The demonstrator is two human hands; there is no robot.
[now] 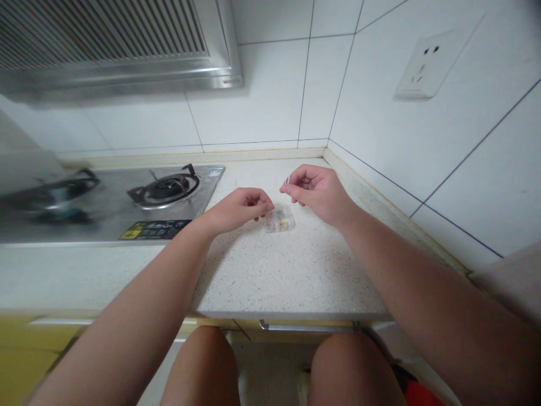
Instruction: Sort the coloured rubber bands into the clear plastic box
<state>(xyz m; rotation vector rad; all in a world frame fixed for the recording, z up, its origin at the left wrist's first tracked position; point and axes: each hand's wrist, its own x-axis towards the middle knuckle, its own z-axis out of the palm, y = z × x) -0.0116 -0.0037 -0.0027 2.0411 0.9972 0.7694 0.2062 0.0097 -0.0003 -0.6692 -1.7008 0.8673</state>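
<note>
A small clear plastic box (282, 220) with tiny pale and yellowish pieces inside lies on the speckled white countertop (270, 270). My left hand (240, 207) hovers at the box's left edge, fingers curled together in a pinch over it. Just above and right of the box, my right hand (315, 189) pinches a tiny thin pale object (286, 180) between thumb and forefinger. What the left fingers hold, if anything, is too small to make out.
A steel gas hob (127, 203) with two burners lies to the left, under a range hood (118, 45). Tiled walls meet in a corner behind the box; a wall socket (426, 65) sits on the right wall. A drawer handle (304, 326) runs below the counter edge.
</note>
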